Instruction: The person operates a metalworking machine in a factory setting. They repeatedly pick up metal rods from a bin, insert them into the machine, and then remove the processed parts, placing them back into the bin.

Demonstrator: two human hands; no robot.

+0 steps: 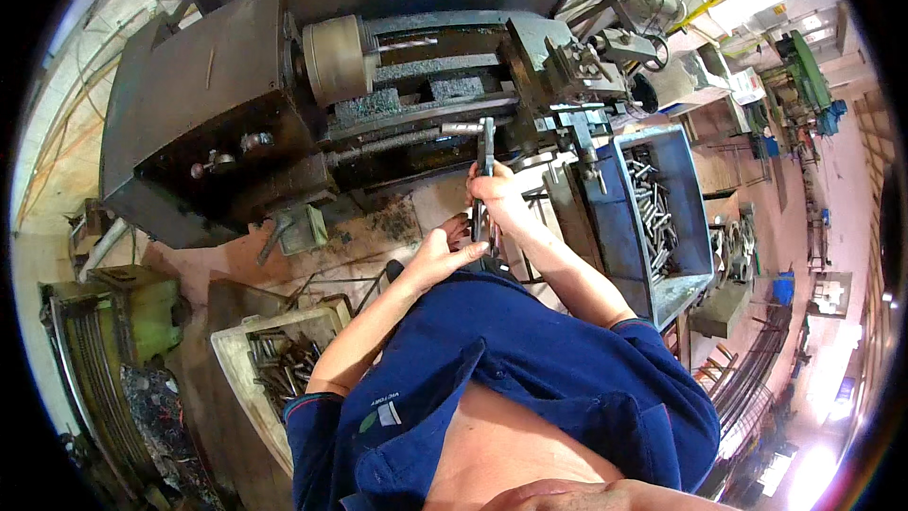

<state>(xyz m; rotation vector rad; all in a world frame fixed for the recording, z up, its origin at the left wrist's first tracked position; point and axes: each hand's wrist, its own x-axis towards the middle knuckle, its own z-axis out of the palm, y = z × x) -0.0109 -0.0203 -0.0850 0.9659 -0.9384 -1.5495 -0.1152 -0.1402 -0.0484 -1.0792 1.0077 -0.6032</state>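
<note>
In front of my waist, my right hand (492, 187) is closed round a long, narrow dark metal tool (486, 147) that stands roughly upright. A short bright metal rod (461, 130) sticks out to the left at the tool's far end; whether it is part of the tool or clamped in it I cannot tell. My left hand (443, 254) is at the tool's near end, thumb lying against it and fingers curled, partly hidden. Beyond both hands lies a lathe (416, 104) with a large round chuck (338, 59) at its left.
To the right, a blue bin (702, 227) holds many metal pins (653, 213). A pale crate (232, 355) with more metal pieces (279, 360) sits at lower left. The lathe's carriage and handles (591, 71) project beyond my right hand. Metal shavings (369, 106) cover the lathe bed.
</note>
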